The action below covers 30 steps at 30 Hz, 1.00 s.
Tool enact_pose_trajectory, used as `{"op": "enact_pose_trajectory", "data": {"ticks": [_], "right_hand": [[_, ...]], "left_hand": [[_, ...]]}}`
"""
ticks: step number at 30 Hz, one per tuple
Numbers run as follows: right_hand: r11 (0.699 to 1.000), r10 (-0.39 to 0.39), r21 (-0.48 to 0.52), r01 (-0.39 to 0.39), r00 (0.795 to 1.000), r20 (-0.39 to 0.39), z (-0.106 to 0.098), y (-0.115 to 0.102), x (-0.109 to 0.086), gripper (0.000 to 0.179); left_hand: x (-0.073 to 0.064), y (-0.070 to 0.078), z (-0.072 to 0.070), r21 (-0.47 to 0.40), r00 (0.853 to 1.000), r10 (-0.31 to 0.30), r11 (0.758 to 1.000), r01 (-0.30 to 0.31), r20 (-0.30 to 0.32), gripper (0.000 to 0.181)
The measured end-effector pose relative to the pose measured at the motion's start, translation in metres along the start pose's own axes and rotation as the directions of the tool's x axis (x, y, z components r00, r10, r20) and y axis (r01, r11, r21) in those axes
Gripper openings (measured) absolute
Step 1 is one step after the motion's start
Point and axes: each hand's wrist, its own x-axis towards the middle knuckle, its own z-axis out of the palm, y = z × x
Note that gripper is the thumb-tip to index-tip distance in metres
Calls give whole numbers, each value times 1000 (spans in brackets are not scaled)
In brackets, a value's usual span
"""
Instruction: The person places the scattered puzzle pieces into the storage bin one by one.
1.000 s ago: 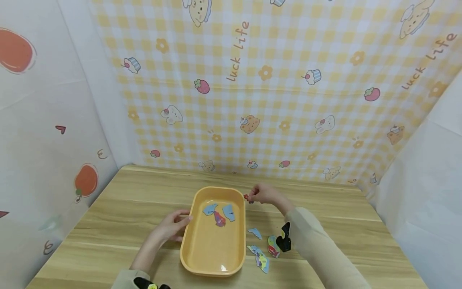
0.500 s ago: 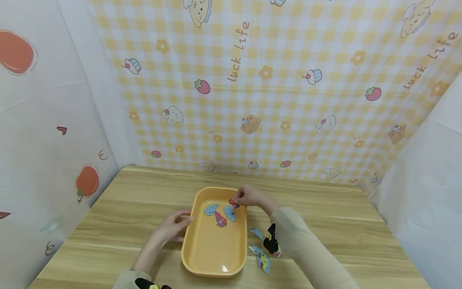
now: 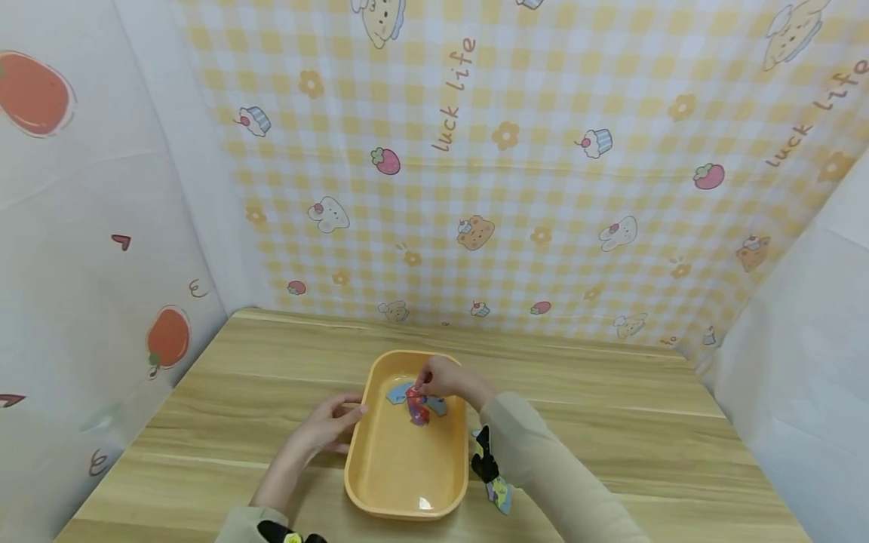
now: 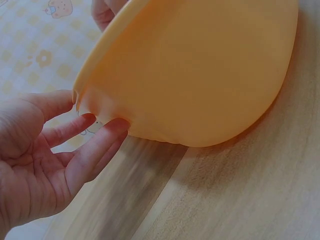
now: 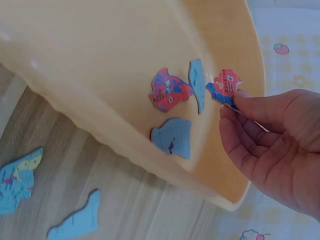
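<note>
My right hand [image 3: 448, 377] is over the far half of the yellow-orange tray [image 3: 400, 471]. Between thumb and forefinger it pinches a red and blue jigsaw piece [image 5: 226, 86] with small printing. Inside the tray lie a red-purple piece [image 5: 167, 90], a narrow light-blue piece [image 5: 197, 84] and a wider light-blue piece [image 5: 174, 137]. In the head view the held piece overlaps the red-purple one. At the tray's left side is my left hand [image 3: 319, 428]. Its thumb is at the rim, and its loosely spread fingertips touch the outer wall in the left wrist view.
Right of the tray, a slim light-blue piece [image 5: 77, 219] and a blue-yellow piece [image 5: 19, 180] lie on the wooden table [image 3: 292, 351]. My right forearm covers part of this area in the head view. A checked curtain [image 3: 523, 188] stands behind the table.
My right hand has carried the red and blue jigsaw piece from beside the tray's far right corner leftward over the rim and inside. My left hand stays at the tray's left side.
</note>
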Motion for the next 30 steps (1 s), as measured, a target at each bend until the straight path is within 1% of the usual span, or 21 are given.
{"op": "enact_pose_trajectory", "data": {"ticks": [4, 9, 16, 18, 19, 21, 22, 23, 24, 25, 26, 27, 28, 29, 30], "right_hand": [[1000, -9, -10, 9, 1000, 23, 6, -5, 6, 7], [999, 20, 37, -23, 997, 75, 12, -11, 9, 15], [1000, -29, 1, 29, 996, 84, 22, -13, 16, 13], [1000, -19, -5, 20, 995, 99, 32, -6, 28, 14], [1000, -16, -25, 19, 995, 98, 37, -3, 32, 15], [998, -49, -39, 54, 992, 116, 59, 23, 59, 19], [998, -39, -45, 45, 991, 126, 69, 34, 72, 21], [996, -60, -51, 67, 990, 128, 81, 49, 86, 23], [995, -77, -56, 85, 989, 128, 89, 59, 96, 25], [993, -75, -84, 84, 991, 113, 90, 57, 94, 26], [996, -57, -61, 65, 991, 124, 93, 59, 99, 26], [998, -26, -55, 33, 992, 122, 89, 51, 93, 26], [998, 1, -64, 6, 994, 109, 80, 37, 80, 24], [997, 7, -81, 1, 996, 91, 74, 25, 68, 22], [996, 34, -86, -27, 996, 80, 63, 8, 52, 20]], "left_hand": [[0, 1, 0, -3, 1000, 2, 1000, -2, 1, 53], [1, 0, 0, -8, 1000, -4, 1000, 4, 4, 53], [2, -1, 1, 13, 1000, -15, 1000, 15, -10, 54], [2, -1, 1, 10, 1000, -14, 1000, 14, -10, 53], [2, 0, 1, 10, 1000, -15, 1000, 15, -12, 53], [2, 1, 1, 12, 1000, -14, 1000, 14, -8, 53], [2, 1, 1, 11, 1000, -13, 1000, 13, -6, 52], [2, 1, 0, 7, 1000, -13, 1000, 13, -7, 52], [2, 1, 0, 8, 1000, -12, 1000, 12, -4, 52], [1, 1, 0, 7, 1000, -12, 1000, 12, 1, 53], [1, 1, 0, 7, 1000, -11, 1000, 11, 4, 53], [1, 1, 0, 5, 1000, -11, 1000, 11, 6, 54], [1, 0, -1, 1, 1000, -10, 1000, 10, 11, 55], [1, 0, -1, 0, 1000, -8, 1000, 8, 14, 56], [1, 0, -1, 0, 1000, -7, 1000, 7, 15, 56]]}}
